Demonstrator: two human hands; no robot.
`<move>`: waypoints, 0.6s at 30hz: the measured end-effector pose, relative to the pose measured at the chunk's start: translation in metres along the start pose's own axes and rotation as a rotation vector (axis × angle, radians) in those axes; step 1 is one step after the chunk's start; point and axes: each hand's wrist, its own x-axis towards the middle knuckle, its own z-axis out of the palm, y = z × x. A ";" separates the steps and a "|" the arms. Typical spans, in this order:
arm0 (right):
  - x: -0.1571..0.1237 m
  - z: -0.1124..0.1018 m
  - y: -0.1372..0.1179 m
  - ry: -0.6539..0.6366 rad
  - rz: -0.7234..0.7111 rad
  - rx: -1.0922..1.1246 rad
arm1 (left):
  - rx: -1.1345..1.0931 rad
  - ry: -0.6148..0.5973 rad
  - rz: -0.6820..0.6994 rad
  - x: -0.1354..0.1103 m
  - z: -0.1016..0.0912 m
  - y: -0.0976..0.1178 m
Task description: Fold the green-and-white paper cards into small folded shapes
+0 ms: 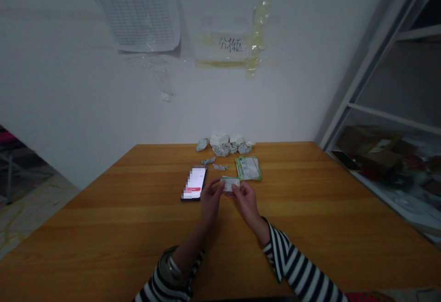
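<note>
1. The phone [195, 183] lies face up on the wooden table [103, 228], its screen lit, with a red bar low on it.
2. Just right of the phone, both hands hold a small pale packet [228, 185] edged in green, print showing; I can't tell whether it clears the tabletop.
3. The left hand [210, 197], nearest the phone, is closed in a pinch on the packet's left end; whether it also brushes the phone I can't make out.
4. The right hand [247, 197], farther to the phone's right, has thumb and fingers pinched on the packet's other end.
5. Striped sleeves cover both arms on the phone's near side.
6. Just past the phone's far right corner lies a narrow scrap [208, 160], with another scrap [220, 167] a little farther right.
7. A flat green-and-white pouch [248, 168] rests right of the phone, beyond the hands.
8. Beyond the phone, by the wall, sits a row of crumpled wrappers [221, 149].
9. Above the phone, on the wall, hang a printed sheet [144, 17] and a handwritten sign [230, 44].
10. Boxes [379, 155] sit well off to the phone's right.
</note>
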 end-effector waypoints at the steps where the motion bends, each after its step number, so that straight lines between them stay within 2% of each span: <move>1: -0.001 0.001 0.000 0.004 0.002 0.017 | 0.003 -0.005 -0.007 0.000 0.000 0.000; 8: -0.003 0.001 0.002 0.028 -0.014 0.056 | 0.061 -0.006 -0.026 0.001 -0.001 0.001; 18: -0.002 0.001 -0.005 0.017 0.006 0.154 | 0.119 -0.137 0.043 -0.003 0.003 0.002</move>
